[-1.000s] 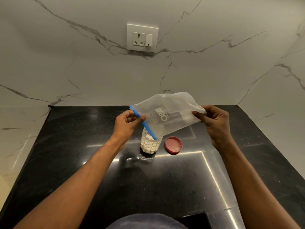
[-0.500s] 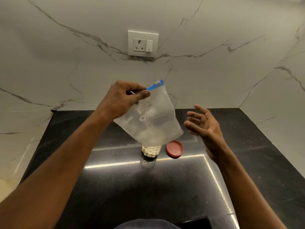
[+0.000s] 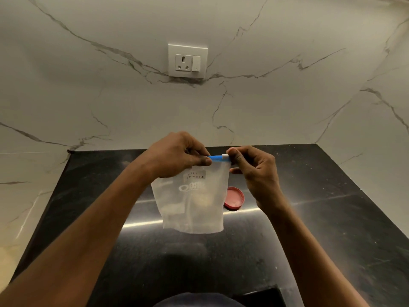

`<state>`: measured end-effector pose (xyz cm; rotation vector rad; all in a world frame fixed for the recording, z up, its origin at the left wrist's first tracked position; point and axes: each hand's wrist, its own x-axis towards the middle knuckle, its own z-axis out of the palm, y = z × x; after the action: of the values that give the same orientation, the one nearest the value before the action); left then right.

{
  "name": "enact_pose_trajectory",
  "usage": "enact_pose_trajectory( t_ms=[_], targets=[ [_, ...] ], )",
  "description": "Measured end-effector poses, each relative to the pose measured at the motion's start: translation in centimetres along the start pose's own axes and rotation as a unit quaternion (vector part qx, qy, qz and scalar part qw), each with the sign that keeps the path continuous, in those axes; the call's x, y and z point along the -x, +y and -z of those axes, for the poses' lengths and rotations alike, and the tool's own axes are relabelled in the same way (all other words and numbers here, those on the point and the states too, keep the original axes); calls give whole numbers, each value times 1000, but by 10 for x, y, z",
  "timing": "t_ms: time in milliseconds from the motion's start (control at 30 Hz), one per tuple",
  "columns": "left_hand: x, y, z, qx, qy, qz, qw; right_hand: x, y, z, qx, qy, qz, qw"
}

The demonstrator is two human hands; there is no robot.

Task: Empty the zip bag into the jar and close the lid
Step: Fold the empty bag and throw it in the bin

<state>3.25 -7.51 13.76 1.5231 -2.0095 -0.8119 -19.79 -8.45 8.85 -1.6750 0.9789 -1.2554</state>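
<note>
The zip bag (image 3: 192, 202) hangs upright from both hands above the black desk (image 3: 309, 218). Left hand (image 3: 177, 155) fingers (image 3: 204, 160) are clamped on the blue zip strip (image 3: 218, 158); right hand (image 3: 254, 168) fingers pinch its white slider end. The red lid (image 3: 235, 198) lies below the right fingers, just beside the bag.

Bare forearms, no sleeves, dark garment (image 3: 199, 301) below

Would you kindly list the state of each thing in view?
zip bag: held upright, looks empty
blue zip strip: pinched at both ends
left hand: gripping strip
right hand: pinching slider end
red lid: off, on counter
jar: hidden behind bag
</note>
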Motion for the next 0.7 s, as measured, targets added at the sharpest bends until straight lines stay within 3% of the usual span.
enact_pose_trajectory(
  t_ms=[167, 367, 700],
  targets=[
    [5, -2, -5, 9, -6, -10, 1000, 11, 1, -4, -9, -7, -5, 1000],
    [8, 14, -25, 36, 9, -80, 996, 21, 0, -11, -116, 18, -44, 992],
    [10, 15, -17, 36, 32, -32, 998, 21, -2, -9, -115, 75, -74, 988]
  ],
)
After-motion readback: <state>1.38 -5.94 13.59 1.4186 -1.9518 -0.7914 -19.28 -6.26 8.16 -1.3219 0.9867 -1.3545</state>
